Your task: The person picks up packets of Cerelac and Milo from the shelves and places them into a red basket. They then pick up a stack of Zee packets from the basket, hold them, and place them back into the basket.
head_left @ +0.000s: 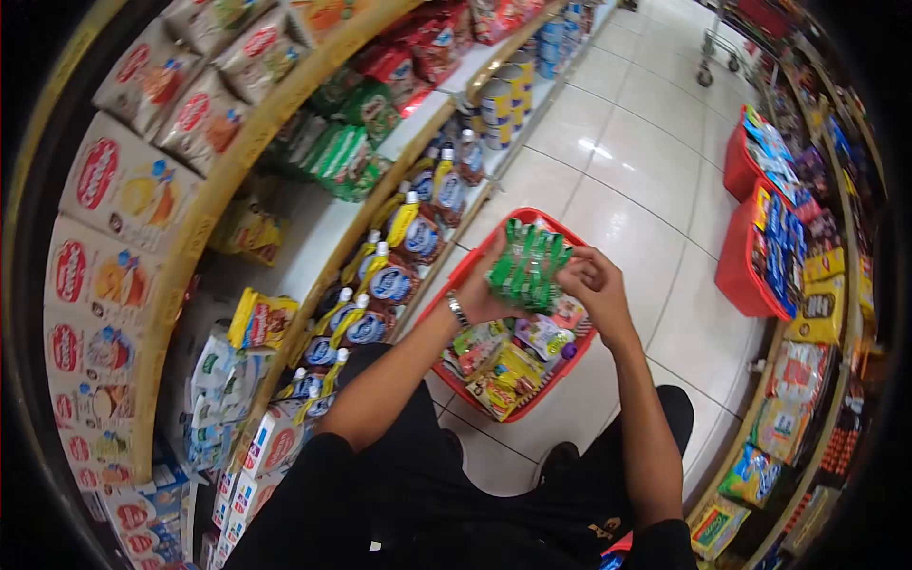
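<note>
A bundle of green packets [525, 264] is held up over a red basket [457, 375]. My left hand [483, 293] is closed around the bundle's left side and underside, a metal-banded watch on its wrist. At the bundle's right edge, my right hand [597, 285] has its fingers bent inward, thumb and fingertips against the packets. Inside the basket, below the hands, lie a yellow packet [510, 378], a pouch with a purple cap [568, 351] and other colourful packs. The bundle hides part of the basket's contents.
Shelves on my left carry spouted pouches [391, 283], more green packets [344, 157], cans [496, 112] and boxes [103, 176]. Red bins [744, 271] of packs jut from the right-hand shelf. A cart [719, 47] stands farther down the tiled aisle [635, 128].
</note>
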The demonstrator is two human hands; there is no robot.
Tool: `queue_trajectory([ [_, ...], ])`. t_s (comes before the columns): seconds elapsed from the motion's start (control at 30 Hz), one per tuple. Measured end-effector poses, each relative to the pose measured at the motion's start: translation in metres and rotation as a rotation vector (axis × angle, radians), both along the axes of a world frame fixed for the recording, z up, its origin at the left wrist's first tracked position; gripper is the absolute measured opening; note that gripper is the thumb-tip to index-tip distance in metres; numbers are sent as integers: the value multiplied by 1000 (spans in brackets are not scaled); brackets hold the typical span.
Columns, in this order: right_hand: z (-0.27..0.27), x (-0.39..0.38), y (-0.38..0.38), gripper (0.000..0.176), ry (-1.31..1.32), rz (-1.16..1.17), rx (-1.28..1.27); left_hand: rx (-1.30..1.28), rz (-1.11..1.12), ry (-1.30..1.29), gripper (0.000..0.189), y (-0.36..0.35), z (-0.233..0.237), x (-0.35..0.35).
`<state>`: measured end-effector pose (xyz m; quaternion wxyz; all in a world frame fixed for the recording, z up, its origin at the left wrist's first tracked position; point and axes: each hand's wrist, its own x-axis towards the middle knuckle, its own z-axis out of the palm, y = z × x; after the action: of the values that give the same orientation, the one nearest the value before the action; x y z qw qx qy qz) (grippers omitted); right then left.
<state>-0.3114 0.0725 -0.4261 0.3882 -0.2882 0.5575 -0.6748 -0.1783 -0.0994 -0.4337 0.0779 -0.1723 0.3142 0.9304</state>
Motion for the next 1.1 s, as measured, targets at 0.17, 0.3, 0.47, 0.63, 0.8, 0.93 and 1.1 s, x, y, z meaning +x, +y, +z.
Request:
queue_trajectory([
  [0.17,-6,-4,-3,41,-72,-191,170,-206,81,57,64,-3,-24,-6],
  [0.3,2,5,-1,56,31,-19,229,-329,101,137,66,3,-18,-5],
  [0.47,0,0,-7,53,121,-50,310,-650,65,116,92,5,-17,0],
  [0.63,5,7,-12,52,105,-54,256,-858,67,89,104,-7,-40,-1],
  [0.8,-10,5,-16,49,98,-96,268,-849,41,93,109,-9,-30,4],
  [0.93,-11,7,-18,47,132,-90,260,-767,28,63,105,-10,-16,4],
  [1.1,-13,8,-22,48,116,-110,244,-869,144,79,108,-5,-27,3],
])
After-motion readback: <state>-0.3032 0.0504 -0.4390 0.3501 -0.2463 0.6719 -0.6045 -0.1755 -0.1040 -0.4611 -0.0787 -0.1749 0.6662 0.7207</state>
